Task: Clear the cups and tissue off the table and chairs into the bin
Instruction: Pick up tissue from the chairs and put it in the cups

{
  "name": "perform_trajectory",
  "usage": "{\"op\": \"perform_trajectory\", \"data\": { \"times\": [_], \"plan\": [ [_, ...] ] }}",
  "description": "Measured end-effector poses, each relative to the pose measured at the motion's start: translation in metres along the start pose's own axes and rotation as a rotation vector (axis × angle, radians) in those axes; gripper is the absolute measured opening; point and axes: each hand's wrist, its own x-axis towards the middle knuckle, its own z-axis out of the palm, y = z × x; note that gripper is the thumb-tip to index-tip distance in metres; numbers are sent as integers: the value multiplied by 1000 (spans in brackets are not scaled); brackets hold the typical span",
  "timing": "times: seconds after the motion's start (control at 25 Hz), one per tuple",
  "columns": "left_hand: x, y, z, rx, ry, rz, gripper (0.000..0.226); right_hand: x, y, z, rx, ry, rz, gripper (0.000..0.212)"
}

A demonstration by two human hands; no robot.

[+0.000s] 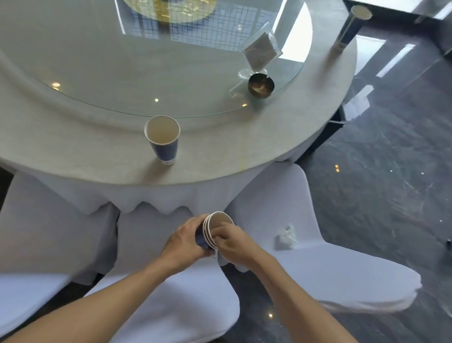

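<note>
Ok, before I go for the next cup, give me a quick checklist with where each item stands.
1. Stack secure: left hand wraps the nested cups, right hand pinches the rim. Ok.
2. A hand free to pick: both are on the stack. Not ok.
3. Next cup upright and unobstructed: blue cup stands alone near the table edge. Ok.
4. Cup empty: inside looks stained, liquid unclear. Cannot tell.
5. Tissue located: crumpled tissue lies on the right-hand chair. Ok.
6. Bin location: not in view. Cannot tell.
</note>
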Motion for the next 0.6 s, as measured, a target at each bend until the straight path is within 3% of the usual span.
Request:
{"op": "perform_trajectory", "data": {
  "times": [0.36, 0.6],
  "plan": [
    [19, 25, 37, -61, -71, 70, 82, -30, 43, -29, 272, 479, 205, 28],
    [31, 31, 67, -80, -62, 37, 79, -34, 107, -56, 167, 474, 313, 26]
  ]
}}
